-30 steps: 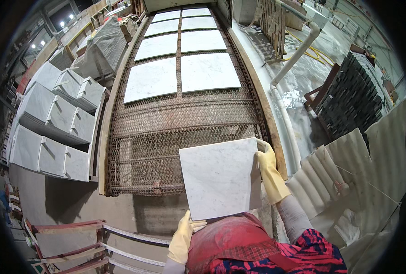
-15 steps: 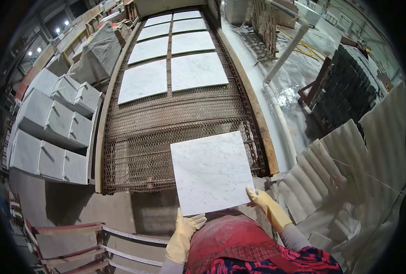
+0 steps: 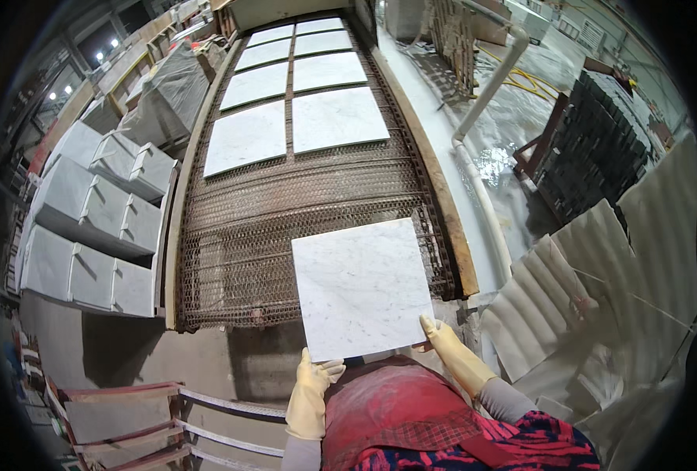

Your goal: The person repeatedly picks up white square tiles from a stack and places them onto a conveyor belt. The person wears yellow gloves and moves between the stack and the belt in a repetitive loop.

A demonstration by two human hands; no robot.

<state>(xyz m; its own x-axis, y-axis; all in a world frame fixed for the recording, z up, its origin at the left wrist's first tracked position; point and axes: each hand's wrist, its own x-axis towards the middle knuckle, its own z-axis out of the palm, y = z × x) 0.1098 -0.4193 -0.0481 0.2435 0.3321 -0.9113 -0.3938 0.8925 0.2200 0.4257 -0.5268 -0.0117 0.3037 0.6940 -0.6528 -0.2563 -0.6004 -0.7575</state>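
Observation:
A square white marble tile (image 3: 362, 286) with faint grey veins lies in my hands, its far part over the near end of a mesh conveyor belt (image 3: 231, 267). My left hand (image 3: 311, 395), in a pale yellow rubber glove, holds the tile at its near left corner, thumb upward and fingers along the near edge. At the near right corner my right hand (image 3: 453, 353), gloved alike, grips the tile with the thumb on top and fingers underneath. Farther up the belt, several similar tiles (image 3: 340, 119) lie flat in two columns.
Stacked white stone slabs with spacer strips (image 3: 54, 263) stand left of the belt. A wooden rail (image 3: 442, 204) borders its right side, beside a white pipe (image 3: 482, 196). Wavy pale sheets (image 3: 536, 294) lean at right, near a dark stack (image 3: 595, 149). A metal-and-wood rack (image 3: 121, 392) stands lower left.
The tile in my hands has shifted slightly away from me, farther over the belt, and both hands have moved along with it. The tiles on the belt look nearly unchanged.

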